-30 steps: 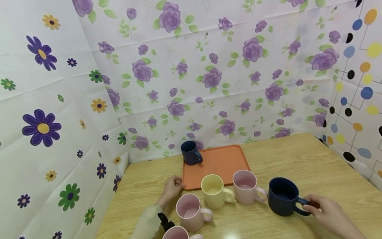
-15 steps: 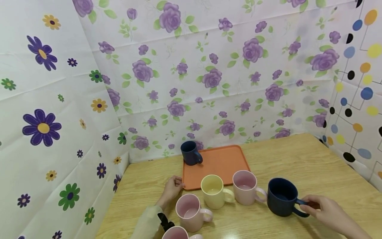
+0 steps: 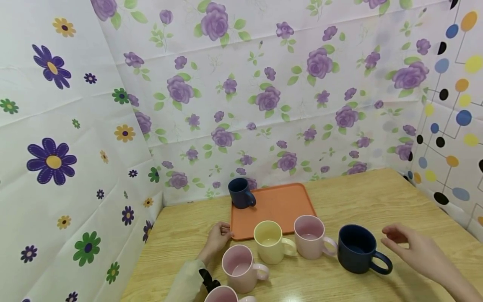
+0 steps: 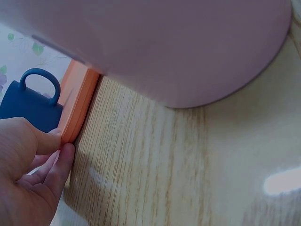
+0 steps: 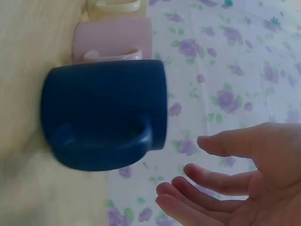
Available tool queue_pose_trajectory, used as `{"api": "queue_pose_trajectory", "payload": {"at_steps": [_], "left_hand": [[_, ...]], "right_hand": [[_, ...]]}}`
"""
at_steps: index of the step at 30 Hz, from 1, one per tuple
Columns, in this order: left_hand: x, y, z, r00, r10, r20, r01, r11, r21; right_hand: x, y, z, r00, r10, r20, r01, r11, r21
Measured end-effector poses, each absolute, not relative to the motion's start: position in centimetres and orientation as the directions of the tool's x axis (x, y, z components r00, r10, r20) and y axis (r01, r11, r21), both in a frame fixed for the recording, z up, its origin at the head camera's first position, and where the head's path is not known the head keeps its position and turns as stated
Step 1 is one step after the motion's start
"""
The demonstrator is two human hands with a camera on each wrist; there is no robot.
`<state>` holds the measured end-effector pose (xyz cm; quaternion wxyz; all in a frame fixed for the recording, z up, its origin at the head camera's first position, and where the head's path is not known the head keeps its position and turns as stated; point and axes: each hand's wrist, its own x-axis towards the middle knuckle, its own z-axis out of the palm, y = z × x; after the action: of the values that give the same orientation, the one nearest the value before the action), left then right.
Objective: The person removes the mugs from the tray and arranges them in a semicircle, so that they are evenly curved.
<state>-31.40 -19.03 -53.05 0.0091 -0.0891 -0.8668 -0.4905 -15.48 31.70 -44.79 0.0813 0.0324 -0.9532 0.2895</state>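
Observation:
My left hand [image 3: 217, 240] pinches the near left corner of an orange tray [image 3: 277, 209], thumb and fingertips meeting at its rim in the left wrist view. On the tray's back left stands a dark blue mug [image 3: 240, 193]. At the right, a second dark blue mug [image 3: 356, 248] stands on the table with its handle pointing right. Just beyond that handle my right hand [image 3: 415, 249] hangs apart from it, thumb and fingers spread with nothing between them. The right wrist view shows the same gap between the hand [image 5: 235, 183] and the blue mug [image 5: 106, 113].
Left of the right-hand blue mug stand a pink mug [image 3: 309, 237] and a yellow mug [image 3: 269, 242], close to the tray's front edge. Another pink mug [image 3: 239, 269] and a partly cut-off pink mug [image 3: 222, 295] stand beside my left forearm. Flowered cloth [image 3: 264, 105] hangs behind the table.
My right hand has let go of the blue mug's handle and moved slightly up and right. Before that, the mug shifted a little left. The left hand has stayed put.

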Motion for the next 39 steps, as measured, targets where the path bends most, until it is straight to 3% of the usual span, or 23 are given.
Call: {"api": "queue_pose_trajectory", "payload": {"at_steps": [18, 29, 39], "left_hand": [[-30.9, -19.0, -52.6, -0.986, 0.141, 0.093, 0.153, 0.508, 0.847], [-31.2, -19.1, -52.8, -0.986, 0.134, 0.099, 0.155, 0.51, 0.846], [-31.2, -19.0, -52.9, -0.985, 0.135, 0.106, 0.16, 0.504, 0.849]], "right_hand": [[-17.6, 26.2, -41.1, -0.931, -0.087, 0.354, -0.28, 0.791, -0.543], [-19.7, 22.5, -38.9, -0.91, -0.208, 0.359, -0.378, 0.773, -0.509], [-21.3, 19.4, -37.7, -0.903, -0.318, 0.29, -0.429, 0.722, -0.543]]}}
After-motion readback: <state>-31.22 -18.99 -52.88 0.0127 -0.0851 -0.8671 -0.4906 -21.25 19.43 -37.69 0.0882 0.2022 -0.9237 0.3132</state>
